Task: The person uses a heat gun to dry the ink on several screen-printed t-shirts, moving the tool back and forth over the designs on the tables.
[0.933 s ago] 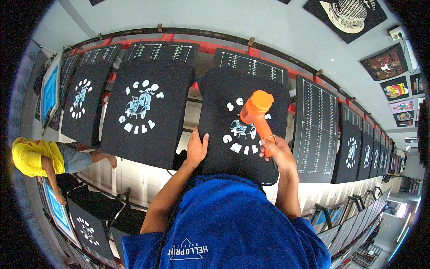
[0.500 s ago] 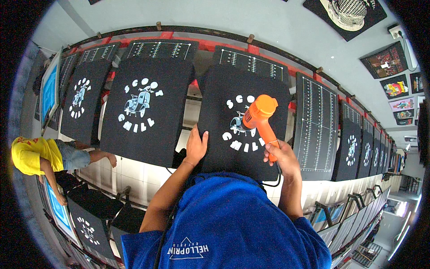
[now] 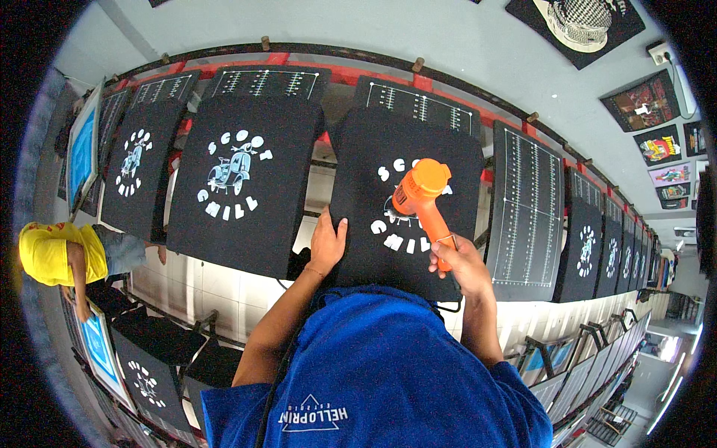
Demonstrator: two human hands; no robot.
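My right hand [image 3: 464, 265] is wrapped round the handle of an orange hair dryer [image 3: 424, 196]. The dryer is above a black T-shirt [image 3: 358, 175] stretched over a flat board, and it hides part of the white lettering and pale scooter print. My left hand [image 3: 326, 240] rests at the left edge of that shirt, thumb apart from the fingers. Whether its fingertips grip the board's edge, I cannot tell.
Another printed black shirt [image 3: 246, 134] lies on the board to the left. On the right is a bare board [image 3: 526, 216] with white ruled marks. A person in a yellow shirt [image 3: 56, 254] bends over a blue screen frame [image 3: 101, 343] at far left.
The hair dryer and my right hand have shifted slightly left over the print. My left hand stays put. The person in yellow has moved the arm along the screen frame.
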